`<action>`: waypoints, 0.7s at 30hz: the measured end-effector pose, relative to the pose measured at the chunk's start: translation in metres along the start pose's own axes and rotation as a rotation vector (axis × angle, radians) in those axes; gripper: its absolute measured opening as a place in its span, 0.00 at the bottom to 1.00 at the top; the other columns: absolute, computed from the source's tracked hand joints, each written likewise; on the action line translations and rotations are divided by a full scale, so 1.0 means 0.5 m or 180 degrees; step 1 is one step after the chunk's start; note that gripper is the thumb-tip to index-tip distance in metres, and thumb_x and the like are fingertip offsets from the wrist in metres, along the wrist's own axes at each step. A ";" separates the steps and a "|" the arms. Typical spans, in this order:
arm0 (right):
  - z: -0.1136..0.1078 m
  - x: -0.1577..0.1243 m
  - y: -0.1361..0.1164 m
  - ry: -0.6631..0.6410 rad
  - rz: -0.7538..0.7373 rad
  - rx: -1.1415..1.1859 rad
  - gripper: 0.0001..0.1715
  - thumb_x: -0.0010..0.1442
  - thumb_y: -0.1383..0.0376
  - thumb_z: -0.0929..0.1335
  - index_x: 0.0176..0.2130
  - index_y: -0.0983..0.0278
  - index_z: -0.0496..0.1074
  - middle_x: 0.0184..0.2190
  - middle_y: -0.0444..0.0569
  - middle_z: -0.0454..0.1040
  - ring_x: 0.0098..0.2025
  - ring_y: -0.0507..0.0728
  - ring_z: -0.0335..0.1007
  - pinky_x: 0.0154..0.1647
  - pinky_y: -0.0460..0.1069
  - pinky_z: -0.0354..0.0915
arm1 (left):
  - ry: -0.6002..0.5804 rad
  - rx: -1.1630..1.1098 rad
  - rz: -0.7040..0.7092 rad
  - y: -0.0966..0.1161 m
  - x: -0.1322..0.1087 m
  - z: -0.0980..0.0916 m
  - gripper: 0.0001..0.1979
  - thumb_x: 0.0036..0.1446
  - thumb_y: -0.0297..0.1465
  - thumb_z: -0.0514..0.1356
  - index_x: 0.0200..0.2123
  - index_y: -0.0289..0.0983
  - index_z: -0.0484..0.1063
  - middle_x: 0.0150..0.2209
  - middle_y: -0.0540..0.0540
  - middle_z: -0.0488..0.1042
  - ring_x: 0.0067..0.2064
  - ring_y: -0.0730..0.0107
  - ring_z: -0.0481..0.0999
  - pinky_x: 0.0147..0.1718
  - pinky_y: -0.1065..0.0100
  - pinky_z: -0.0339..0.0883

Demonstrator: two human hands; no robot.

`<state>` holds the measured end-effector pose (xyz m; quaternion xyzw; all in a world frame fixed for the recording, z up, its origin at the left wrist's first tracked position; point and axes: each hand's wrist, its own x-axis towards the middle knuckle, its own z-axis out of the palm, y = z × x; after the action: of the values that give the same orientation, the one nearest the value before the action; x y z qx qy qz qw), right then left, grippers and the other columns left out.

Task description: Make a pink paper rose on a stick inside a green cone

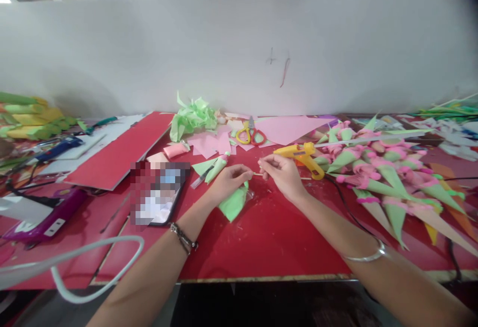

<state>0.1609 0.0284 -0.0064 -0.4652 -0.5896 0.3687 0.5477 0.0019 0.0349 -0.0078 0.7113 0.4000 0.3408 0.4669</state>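
My left hand (pixel 232 181) is closed in a pinch on one end of a thin pale stick (pixel 258 174) above the red table. At the stick's other end, my right hand (pixel 278 171) is pinched too, its fingertips holding something small and pale. Below my left hand lies a light green piece (pixel 234 203) with clear film at its side. A yellow glue gun (pixel 303 157) rests just beyond my right hand. Left of my left hand are a green and pink paper cone (pixel 216 166) and a pen-like tool (pixel 203 173).
Yellow-and-red scissors (pixel 251 133) lie on pink paper behind my hands. Many pink and green paper cones (pixel 388 172) are heaped at the right. A phone (pixel 164 192), a red board (pixel 123 148) and a purple power strip (pixel 52 217) are at the left. A white cable loops in front.
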 end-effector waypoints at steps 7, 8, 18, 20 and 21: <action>0.005 -0.004 0.003 -0.0145 -0.0163 -0.0112 0.10 0.48 0.62 0.67 0.32 0.65 0.71 0.30 0.48 0.74 0.29 0.54 0.71 0.33 0.49 0.67 | 0.0116 0.0112 0.0057 0.003 0.000 0.002 0.11 0.52 0.36 0.52 0.31 0.34 0.68 0.28 0.51 0.68 0.28 0.77 0.65 0.28 0.74 0.60; 0.006 -0.005 0.003 -0.0161 -0.0197 -0.0113 0.10 0.49 0.62 0.66 0.33 0.64 0.72 0.32 0.49 0.74 0.31 0.54 0.72 0.34 0.49 0.67 | 0.0138 0.0144 0.0044 0.003 0.000 0.002 0.11 0.52 0.36 0.52 0.31 0.34 0.68 0.27 0.51 0.68 0.28 0.77 0.66 0.28 0.74 0.60; 0.006 -0.014 -0.002 -0.0004 -0.0419 -0.0632 0.08 0.50 0.61 0.66 0.27 0.64 0.67 0.16 0.42 0.67 0.16 0.50 0.63 0.19 0.45 0.61 | 0.0323 0.0648 0.0307 0.002 0.000 0.005 0.09 0.51 0.33 0.53 0.30 0.34 0.68 0.27 0.50 0.70 0.29 0.75 0.67 0.29 0.73 0.60; 0.008 -0.016 -0.001 -0.0041 -0.0526 -0.0614 0.08 0.51 0.61 0.65 0.29 0.64 0.69 0.21 0.44 0.70 0.21 0.51 0.67 0.23 0.46 0.64 | 0.0319 0.0666 0.0315 0.000 0.000 0.004 0.09 0.51 0.33 0.53 0.30 0.34 0.68 0.27 0.50 0.70 0.29 0.75 0.67 0.29 0.73 0.60; 0.009 -0.016 -0.001 -0.0087 -0.0557 -0.0584 0.08 0.51 0.61 0.64 0.31 0.64 0.69 0.23 0.46 0.71 0.23 0.52 0.68 0.26 0.46 0.65 | 0.0309 0.0670 0.0317 -0.001 0.000 0.004 0.09 0.51 0.33 0.53 0.31 0.34 0.68 0.27 0.49 0.70 0.28 0.75 0.67 0.29 0.73 0.60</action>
<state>0.1563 0.0208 -0.0087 -0.4551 -0.6666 0.2703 0.5249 0.0036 0.0342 -0.0090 0.7580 0.4198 0.3537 0.3523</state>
